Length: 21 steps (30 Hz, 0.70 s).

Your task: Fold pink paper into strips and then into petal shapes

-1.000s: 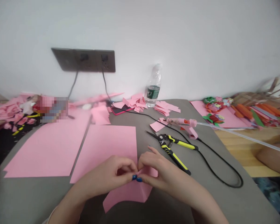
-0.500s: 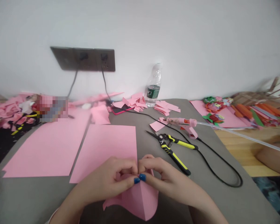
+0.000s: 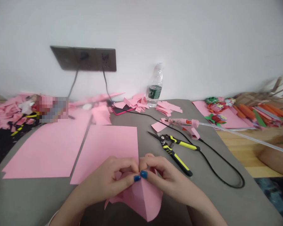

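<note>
I am looking down from my head and pinching a pink paper sheet [image 3: 143,201] into a fold over the gray table [image 3: 37,194]. My left hand [image 3: 106,179] and right hand [image 3: 165,175] are both closed on it, blue nails almost touching. Yellow-handled snips [image 3: 172,153] are lying just beside my right hand.

Two flat pink paper sheets [image 3: 106,150], one hot glue gun [image 3: 185,125], one water bottle [image 3: 154,89].

L hand [image 3: 106,177] & R hand [image 3: 166,177] meet at centre, fingers curled, knuckles up. L thumb [image 3: 137,178] & R thumb [image 3: 143,174] just beside each other, blue nails showing. L forearm [image 3: 70,205] & R forearm [image 3: 198,204] angle inward from bottom of view.
</note>
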Available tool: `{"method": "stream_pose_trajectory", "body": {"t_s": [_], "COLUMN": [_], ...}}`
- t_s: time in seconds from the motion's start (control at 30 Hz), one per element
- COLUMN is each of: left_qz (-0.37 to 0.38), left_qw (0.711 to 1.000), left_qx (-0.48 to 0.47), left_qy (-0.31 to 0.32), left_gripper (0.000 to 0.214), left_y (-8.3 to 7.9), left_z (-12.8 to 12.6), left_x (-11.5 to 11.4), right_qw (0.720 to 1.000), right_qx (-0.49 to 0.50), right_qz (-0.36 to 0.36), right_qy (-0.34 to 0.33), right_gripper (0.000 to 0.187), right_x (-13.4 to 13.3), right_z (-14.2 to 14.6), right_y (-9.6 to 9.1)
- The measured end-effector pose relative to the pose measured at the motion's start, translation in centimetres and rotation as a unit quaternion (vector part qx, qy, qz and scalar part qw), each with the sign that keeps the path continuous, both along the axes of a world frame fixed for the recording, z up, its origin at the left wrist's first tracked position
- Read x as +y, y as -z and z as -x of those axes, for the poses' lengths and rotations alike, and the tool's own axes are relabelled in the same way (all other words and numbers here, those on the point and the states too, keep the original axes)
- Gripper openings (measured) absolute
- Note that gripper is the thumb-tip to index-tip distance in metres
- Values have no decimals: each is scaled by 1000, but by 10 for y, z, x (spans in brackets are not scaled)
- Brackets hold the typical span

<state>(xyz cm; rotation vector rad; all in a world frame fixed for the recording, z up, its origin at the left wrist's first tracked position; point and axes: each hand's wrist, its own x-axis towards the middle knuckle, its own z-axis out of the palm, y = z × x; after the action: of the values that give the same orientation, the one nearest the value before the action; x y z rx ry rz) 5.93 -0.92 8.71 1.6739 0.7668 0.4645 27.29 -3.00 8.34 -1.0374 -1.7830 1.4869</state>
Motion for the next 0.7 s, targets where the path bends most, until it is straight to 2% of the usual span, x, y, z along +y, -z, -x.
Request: {"method": "stream_pose_trajectory", "body": {"t_s": [0.17, 0.3, 0.4, 0.57, 0.7], "left_qz": [77, 142, 136, 132, 106], "left_qw": [997, 986, 983, 985, 988], "left_qx": [11, 72, 99, 80, 74], "left_qy": [-6, 44, 80, 81, 79], "left_gripper": [20, 14, 21, 43, 43], "left_y": [1, 5, 10, 10, 4], "left_z": [3, 7, 6, 1, 1], "left_x": [1, 7, 9, 8, 6], "right_qw": [999, 994, 991, 987, 986], "right_qx": [-32, -103, -128, -151, -157], "right_qz": [-14, -41, -40, -38, -36], "right_qy": [1, -2, -21, -32, -31], "right_gripper": [23, 16, 12, 17, 20], "right_x": [3, 2, -1, -2, 1], "right_z": [-2, -4, -3, -3, -4], "right_y": [-1, -4, -4, -5, -8]}}
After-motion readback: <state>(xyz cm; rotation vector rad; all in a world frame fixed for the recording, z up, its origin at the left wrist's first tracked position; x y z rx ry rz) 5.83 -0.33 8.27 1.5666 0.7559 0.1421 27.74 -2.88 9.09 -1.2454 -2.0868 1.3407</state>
